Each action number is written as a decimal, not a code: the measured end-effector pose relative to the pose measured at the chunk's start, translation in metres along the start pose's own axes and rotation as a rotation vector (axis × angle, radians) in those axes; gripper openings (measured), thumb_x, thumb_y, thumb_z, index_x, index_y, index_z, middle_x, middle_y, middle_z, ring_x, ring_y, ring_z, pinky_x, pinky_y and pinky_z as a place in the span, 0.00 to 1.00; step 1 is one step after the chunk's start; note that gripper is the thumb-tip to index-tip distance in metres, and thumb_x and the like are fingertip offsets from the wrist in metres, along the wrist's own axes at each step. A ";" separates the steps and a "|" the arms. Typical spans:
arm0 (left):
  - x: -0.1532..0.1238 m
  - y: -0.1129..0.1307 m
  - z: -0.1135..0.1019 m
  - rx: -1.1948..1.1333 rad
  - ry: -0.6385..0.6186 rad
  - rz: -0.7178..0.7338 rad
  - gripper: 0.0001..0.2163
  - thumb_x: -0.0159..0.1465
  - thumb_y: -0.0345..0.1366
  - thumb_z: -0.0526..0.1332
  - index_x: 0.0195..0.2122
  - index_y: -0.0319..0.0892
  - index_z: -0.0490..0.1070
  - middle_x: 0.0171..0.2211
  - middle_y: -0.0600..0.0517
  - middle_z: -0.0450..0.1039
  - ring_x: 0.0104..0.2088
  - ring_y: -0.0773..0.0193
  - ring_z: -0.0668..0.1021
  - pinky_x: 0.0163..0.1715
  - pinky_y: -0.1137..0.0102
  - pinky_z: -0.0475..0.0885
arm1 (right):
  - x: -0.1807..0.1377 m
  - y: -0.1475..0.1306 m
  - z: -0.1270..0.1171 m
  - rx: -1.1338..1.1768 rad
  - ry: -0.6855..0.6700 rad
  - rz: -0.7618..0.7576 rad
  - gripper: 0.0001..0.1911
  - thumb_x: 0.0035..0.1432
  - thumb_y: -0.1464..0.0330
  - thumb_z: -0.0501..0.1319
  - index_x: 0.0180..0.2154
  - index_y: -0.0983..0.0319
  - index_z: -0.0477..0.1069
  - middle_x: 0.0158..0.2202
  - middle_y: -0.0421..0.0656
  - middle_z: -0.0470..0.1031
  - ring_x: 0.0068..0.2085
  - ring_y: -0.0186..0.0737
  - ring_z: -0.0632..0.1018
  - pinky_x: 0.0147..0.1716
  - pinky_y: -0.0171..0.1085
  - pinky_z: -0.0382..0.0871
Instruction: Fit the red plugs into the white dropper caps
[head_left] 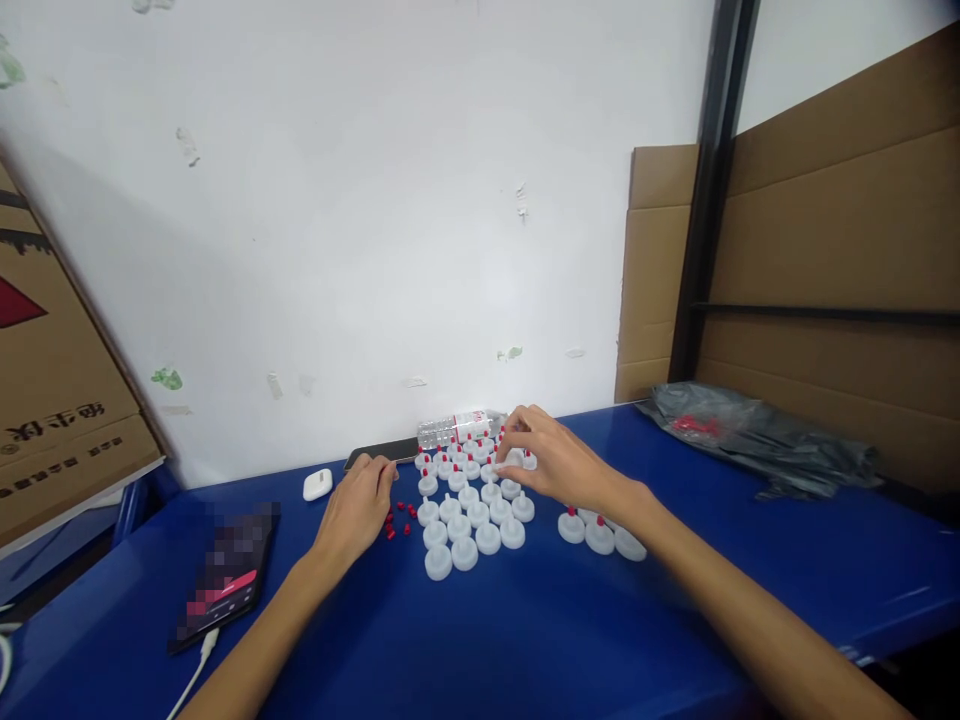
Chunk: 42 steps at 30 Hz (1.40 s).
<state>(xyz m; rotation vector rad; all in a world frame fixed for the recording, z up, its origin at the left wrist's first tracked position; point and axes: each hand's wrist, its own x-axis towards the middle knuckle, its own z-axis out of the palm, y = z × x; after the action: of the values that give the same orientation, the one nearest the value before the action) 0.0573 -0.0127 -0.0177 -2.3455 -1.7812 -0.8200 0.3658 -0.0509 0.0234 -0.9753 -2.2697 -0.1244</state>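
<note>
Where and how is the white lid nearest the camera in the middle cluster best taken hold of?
Probably by the spout, pinched from above: it stands upright on the white lid's wide round base, while neighbouring lids crowd that base behind and at right.

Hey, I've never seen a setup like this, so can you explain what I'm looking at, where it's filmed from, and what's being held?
There is no machine here, just a person's two bare hands. The single picture comes from a camera worn on the head, looking forward and down. On the blue table stand white caps, some with red tips, with a clear bottle behind them. The left hand is beside loose red pieces; the right hand is at the white caps. I can't tell whether either holds anything.
</note>
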 end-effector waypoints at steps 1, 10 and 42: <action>0.001 -0.002 0.001 -0.007 -0.006 0.015 0.18 0.71 0.41 0.42 0.37 0.44 0.70 0.35 0.49 0.69 0.37 0.57 0.75 0.39 0.65 0.66 | 0.000 0.001 -0.003 0.003 -0.035 0.026 0.05 0.60 0.64 0.65 0.37 0.57 0.76 0.41 0.44 0.74 0.43 0.43 0.74 0.40 0.39 0.67; 0.000 -0.001 0.001 -0.012 -0.095 0.103 0.19 0.71 0.40 0.43 0.42 0.45 0.75 0.38 0.48 0.72 0.40 0.56 0.76 0.41 0.63 0.67 | -0.006 0.019 -0.018 0.345 -0.618 0.135 0.08 0.54 0.66 0.64 0.35 0.61 0.80 0.33 0.39 0.80 0.33 0.36 0.76 0.31 0.32 0.65; -0.006 0.008 -0.006 0.036 -0.084 0.130 0.18 0.70 0.41 0.47 0.33 0.44 0.74 0.35 0.48 0.77 0.40 0.54 0.77 0.38 0.64 0.67 | -0.007 0.032 -0.025 0.076 -0.077 0.201 0.09 0.69 0.64 0.52 0.46 0.58 0.67 0.43 0.45 0.77 0.38 0.41 0.77 0.38 0.39 0.69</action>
<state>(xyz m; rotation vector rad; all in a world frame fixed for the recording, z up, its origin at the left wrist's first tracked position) 0.0616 -0.0229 -0.0128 -2.4761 -1.6368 -0.6763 0.4046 -0.0407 0.0336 -1.1781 -2.2127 0.0872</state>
